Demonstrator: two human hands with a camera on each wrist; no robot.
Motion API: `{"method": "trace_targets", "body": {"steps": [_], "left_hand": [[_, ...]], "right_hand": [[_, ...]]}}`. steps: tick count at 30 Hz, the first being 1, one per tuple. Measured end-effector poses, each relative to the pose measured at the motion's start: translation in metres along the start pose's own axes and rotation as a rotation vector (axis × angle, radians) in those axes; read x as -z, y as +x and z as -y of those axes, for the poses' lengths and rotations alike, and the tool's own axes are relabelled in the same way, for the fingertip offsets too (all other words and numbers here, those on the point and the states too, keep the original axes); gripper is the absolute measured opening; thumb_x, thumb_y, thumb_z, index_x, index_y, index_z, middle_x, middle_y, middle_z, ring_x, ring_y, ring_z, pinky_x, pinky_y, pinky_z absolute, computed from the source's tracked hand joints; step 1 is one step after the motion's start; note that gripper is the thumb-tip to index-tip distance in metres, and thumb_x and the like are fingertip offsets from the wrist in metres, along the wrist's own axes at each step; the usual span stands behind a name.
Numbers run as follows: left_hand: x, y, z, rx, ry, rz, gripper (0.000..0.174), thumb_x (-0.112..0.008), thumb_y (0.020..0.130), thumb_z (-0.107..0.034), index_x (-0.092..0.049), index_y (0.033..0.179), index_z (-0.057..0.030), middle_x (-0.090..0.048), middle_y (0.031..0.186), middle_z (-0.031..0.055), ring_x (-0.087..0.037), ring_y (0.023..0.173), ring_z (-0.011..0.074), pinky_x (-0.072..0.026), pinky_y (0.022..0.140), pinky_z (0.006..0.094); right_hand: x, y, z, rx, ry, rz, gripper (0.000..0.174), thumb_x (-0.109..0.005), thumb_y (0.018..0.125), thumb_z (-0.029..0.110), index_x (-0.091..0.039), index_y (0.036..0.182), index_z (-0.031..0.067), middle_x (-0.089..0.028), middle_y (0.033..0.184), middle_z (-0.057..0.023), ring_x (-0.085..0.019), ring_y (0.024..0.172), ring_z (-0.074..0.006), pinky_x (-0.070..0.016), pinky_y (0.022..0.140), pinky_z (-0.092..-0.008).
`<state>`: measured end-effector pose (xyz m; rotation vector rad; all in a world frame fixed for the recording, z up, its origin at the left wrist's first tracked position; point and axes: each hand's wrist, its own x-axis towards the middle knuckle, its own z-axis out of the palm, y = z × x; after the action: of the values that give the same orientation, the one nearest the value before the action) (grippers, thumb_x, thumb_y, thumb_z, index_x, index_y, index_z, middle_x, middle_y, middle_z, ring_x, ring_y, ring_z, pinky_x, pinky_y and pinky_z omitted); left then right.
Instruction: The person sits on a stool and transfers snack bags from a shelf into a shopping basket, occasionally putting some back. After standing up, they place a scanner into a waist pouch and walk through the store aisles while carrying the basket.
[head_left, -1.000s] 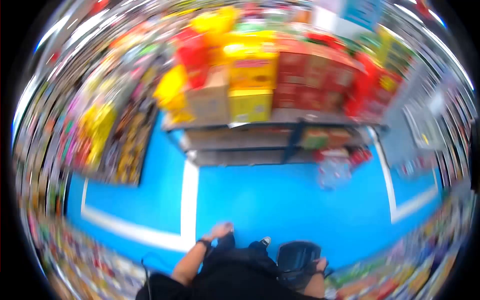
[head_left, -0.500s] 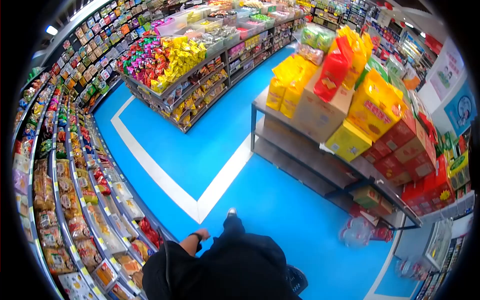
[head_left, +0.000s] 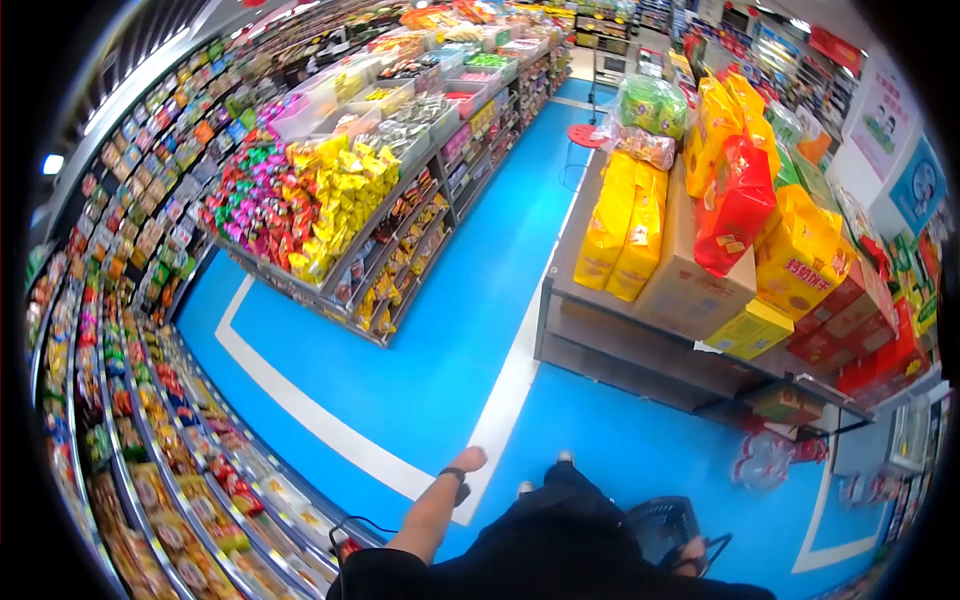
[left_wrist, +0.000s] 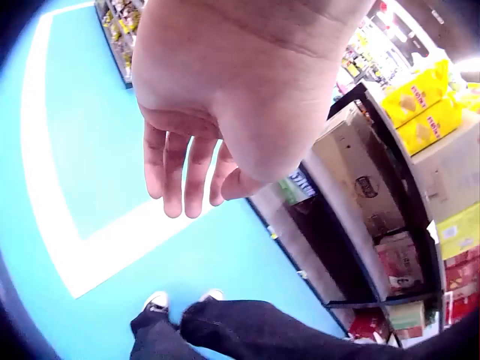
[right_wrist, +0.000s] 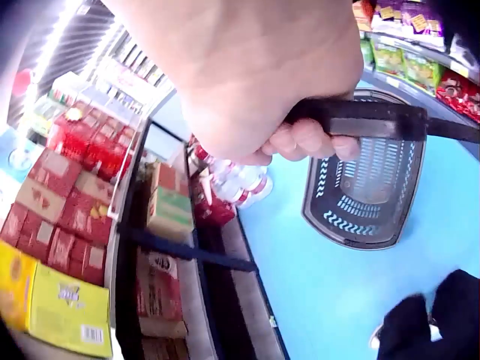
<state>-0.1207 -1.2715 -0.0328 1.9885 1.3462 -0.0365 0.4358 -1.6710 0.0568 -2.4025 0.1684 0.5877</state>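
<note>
The right hand [right_wrist: 262,82] grips the black handle [right_wrist: 367,118] of a dark plastic basket [right_wrist: 360,217], its fingers curled under the bar. In the head view the basket [head_left: 664,528] hangs beside the person's right leg, with the right hand [head_left: 690,556] at its handle. No goods show inside the part of the basket in view. The left hand [left_wrist: 232,97] hangs in the air with relaxed, slightly bent fingers and holds nothing. From above, the left hand [head_left: 468,460] is over the white floor line, a dark band at its wrist.
A rack [head_left: 640,345] bears yellow packages [head_left: 640,235] and cartons at the right. Bins of wrapped sweets [head_left: 340,210] stand ahead left, and packed shelves [head_left: 200,480] curve along the left. Bottle packs [head_left: 762,462] sit on the blue floor beside the rack.
The view has swung to the right side of the sweets display, and the aisle between it and the rack shows more fully. The left arm reaches further forward; basket and right hand show again.
</note>
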Motion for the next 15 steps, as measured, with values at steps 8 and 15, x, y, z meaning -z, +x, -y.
{"method": "trace_targets", "body": {"steps": [8,15], "left_hand": [[0.208,0.127,-0.008,0.021,-0.097,0.102,0.029,-0.047,0.085,-0.024,-0.060,0.100,-0.0028,-0.061,0.100,0.0211,-0.057,0.095,0.0383,-0.0458,0.082,0.0429],[0.260,0.120,0.148,0.335,-0.285,0.151,0.026,-0.054,0.085,-0.023,-0.060,0.094,0.0007,-0.065,0.078,0.0098,-0.062,0.062,0.0161,-0.0489,0.057,0.0300]], "right_hand": [[-0.141,-0.064,0.167,0.057,-0.139,-0.008,0.035,-0.054,0.079,0.024,-0.060,0.088,-0.0092,-0.062,0.089,-0.0281,-0.058,0.088,-0.0443,-0.0449,0.076,-0.0471],[-0.228,-0.138,0.275,-0.002,-0.441,0.174,0.034,-0.054,0.073,0.018,-0.059,0.088,-0.0129,-0.058,0.092,-0.0334,-0.056,0.096,-0.0426,-0.0449,0.081,-0.0441]]}}
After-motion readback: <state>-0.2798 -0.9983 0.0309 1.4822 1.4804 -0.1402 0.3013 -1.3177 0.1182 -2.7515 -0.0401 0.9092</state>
